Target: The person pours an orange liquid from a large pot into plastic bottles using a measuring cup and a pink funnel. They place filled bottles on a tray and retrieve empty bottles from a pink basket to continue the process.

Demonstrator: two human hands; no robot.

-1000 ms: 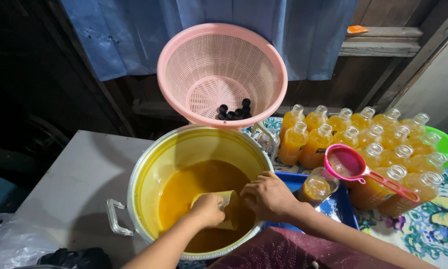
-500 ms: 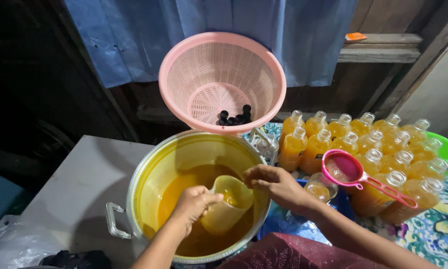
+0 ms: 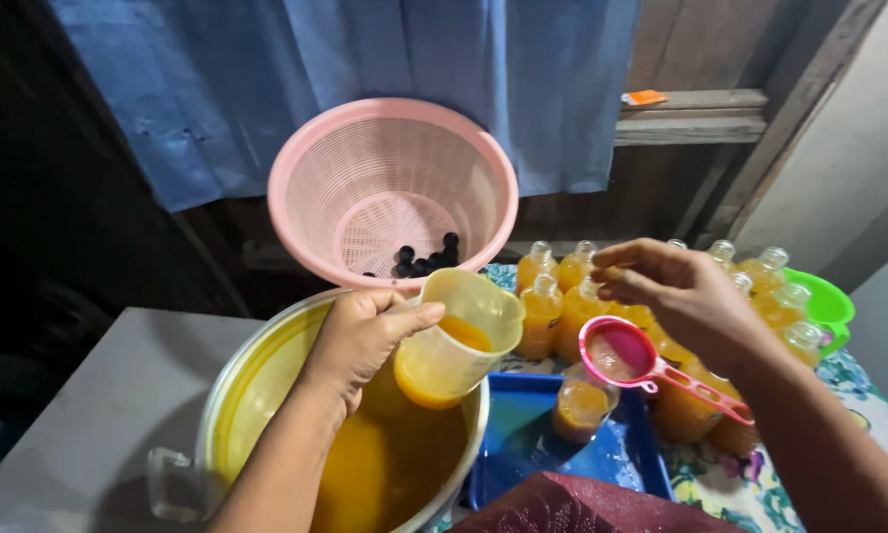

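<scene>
As seen from the head camera, the left hand (image 3: 365, 336) is wrapped around the handle side of a pale plastic jug (image 3: 456, 338), fingers curled tight on it and thumb laid along the rim. That jug holds orange liquid and is tipped slightly to the right above the right edge of a large metal pot (image 3: 257, 395), which is itself filled with the same orange liquid. Just beside the jug's spout, a pink funnel (image 3: 617, 350) with a long handle sits on the mouth of a bottle (image 3: 582, 407) standing in a blue tray (image 3: 523, 444). Above the funnel hovers the right hand (image 3: 676, 291), palm down, fingers loosely bent and holding nothing; it touches neither the funnel nor the bottle. Behind the tray, rows of filled uncapped bottles (image 3: 553, 306) stand on a flowered cloth (image 3: 858, 395), with a green bowl (image 3: 827, 304) at their far right. Leaning behind the pot, a pink basket (image 3: 316, 168) holds a few dark bottle caps (image 3: 424, 259). A blue curtain (image 3: 365, 79) hangs at the back.
</scene>
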